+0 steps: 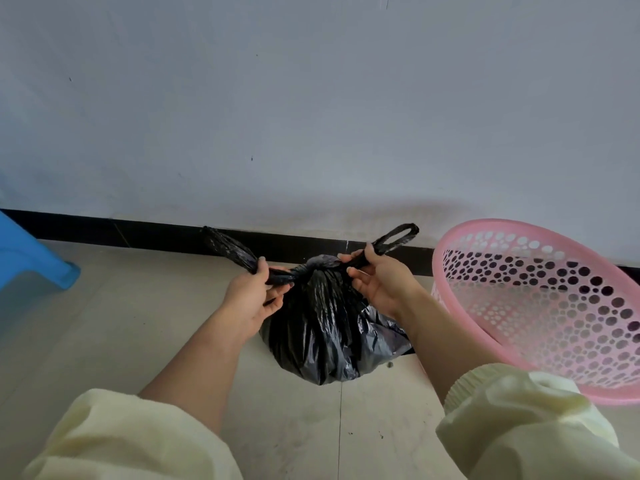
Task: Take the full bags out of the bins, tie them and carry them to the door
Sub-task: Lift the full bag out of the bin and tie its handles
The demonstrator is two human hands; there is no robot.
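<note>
On the pale tiled floor (104,341) near the wall, part of a blue plastic stool (31,258) shows at the far left. The left hand (254,299) clenches the left handle (228,249) of the black bag (322,334), and the handle's free end sticks up and outward. The bag sits low between the forearms, full, rounded, glossy and creased. Its neck is gathered into a knot (311,268). I cannot tell whether it rests on the tiles. The right hand (377,282) grasps the right handle (398,235), whose loop pokes out past the thumb. A pink perforated bin (554,306) stands just beside the bag.
</note>
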